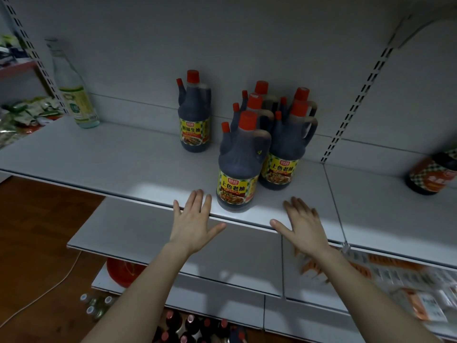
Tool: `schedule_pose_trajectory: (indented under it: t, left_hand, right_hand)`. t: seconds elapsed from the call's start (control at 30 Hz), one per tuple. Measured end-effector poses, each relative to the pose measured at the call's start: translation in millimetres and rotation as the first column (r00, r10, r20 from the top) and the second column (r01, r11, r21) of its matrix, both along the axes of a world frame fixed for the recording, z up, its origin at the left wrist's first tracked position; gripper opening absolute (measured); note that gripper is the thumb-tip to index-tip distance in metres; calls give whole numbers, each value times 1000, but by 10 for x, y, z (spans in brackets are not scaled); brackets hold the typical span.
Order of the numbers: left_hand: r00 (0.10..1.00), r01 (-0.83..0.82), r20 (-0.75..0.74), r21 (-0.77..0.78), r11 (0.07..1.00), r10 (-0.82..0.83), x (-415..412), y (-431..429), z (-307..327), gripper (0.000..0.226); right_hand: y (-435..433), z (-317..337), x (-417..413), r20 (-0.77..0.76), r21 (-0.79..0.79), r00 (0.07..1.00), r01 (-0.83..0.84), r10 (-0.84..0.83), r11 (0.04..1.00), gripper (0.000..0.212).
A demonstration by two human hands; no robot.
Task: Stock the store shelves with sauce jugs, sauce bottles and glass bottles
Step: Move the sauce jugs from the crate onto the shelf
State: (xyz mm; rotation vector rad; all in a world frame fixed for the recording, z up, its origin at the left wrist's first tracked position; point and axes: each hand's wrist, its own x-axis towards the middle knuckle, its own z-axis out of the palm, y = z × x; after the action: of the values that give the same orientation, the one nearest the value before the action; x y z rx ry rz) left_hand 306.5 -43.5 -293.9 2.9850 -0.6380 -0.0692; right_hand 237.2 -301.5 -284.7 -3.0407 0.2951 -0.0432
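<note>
Dark plastic red-capped sauce jug (237,167) stands near the white metal shelf (123,154) edge; left hand (195,222) and right hand (303,224) hover empty, fingers spread. Next probably means fetching another jug.

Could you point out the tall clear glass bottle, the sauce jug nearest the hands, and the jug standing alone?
Glass bottle (74,95): head view, on its pale label.
Nearest sauce jug (238,167): head view, on its dark body above the label.
Lone sauce jug (195,129): head view, on its yellow label.

Grey metal shelving (138,154), seemingly wooden floor (37,219)
</note>
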Motion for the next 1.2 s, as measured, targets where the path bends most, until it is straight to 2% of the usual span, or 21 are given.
schedule_pose_trajectory:
  t: [0.2,0.27,0.4,0.5,0.63,0.77,0.83,0.93,1.2]
  left_hand:
    - [1000,4,1,6,1000,-4,-25,4,28,87]
    - [1000,2,9,30,1000,-2,-25,-3,48,87]
    - [1000,14,-25,73,997,-13,-22,-11,103,89]
    - [998,-29,-62,58,998,32,-124,-14,170,85]
    - [989,-133,-75,-95,987,127,-566,55,195,79]
    - [966,-237,-149,-170,957,212,-1124,230,77,79]
    - [950,-278,-194,-178,944,244,-1409,322,-44,78]
    - [915,-351,-270,-168,921,300,-1839,466,-320,80]
    - [785,-487,-477,-80,870,396,-2817,899,-1010,81]
  right_hand:
    - [22,13,-19,3,1,1000,0,0,1000,123]
    - [21,19,-14,14,-6,1000,-8,8,1000,123]
    - [20,32,-10,19,11,999,-39,39,999,103]
    - [-4,57,-6,0,38,998,-57,57,998,104]
    - [43,131,-121,16,123,995,-100,99,987,94]
    - [240,91,-540,157,291,974,-205,165,935,66]
    - [336,30,-781,203,360,960,-255,191,898,62]
    - [425,-178,-1117,115,412,969,-246,218,877,61]
    - [636,-943,-1863,-223,429,956,-80,192,900,64]
